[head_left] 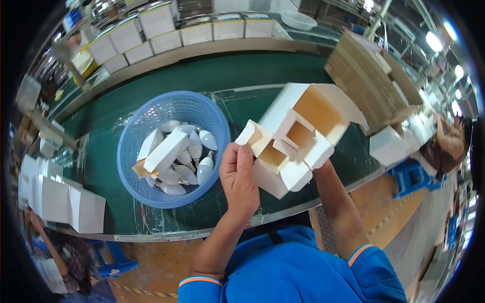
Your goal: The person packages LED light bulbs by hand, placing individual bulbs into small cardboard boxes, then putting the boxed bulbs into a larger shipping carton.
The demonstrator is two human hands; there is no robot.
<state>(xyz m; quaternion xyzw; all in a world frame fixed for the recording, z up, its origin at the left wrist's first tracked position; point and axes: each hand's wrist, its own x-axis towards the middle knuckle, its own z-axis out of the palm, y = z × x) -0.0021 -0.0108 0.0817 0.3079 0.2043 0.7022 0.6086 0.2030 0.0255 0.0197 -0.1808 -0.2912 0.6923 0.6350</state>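
A white carton (298, 136) with a brown inside is held open-ended above the green table's near edge. My left hand (238, 178) pinches a small end flap at its lower left corner. My right hand (323, 165) is mostly hidden behind the carton's lower right side, gripping it from below. Left of the hands stands a blue plastic basket (151, 194) holding several white bulbs (204, 169) and a small white box (165, 151).
The green conveyor table (202, 70) runs across. White boxes (156, 30) line its far side. Flat brown card stacks (364, 86) lie right, with a white box (386, 146). More white boxes (60, 199) sit at the left. Another person (449, 146) is at the right.
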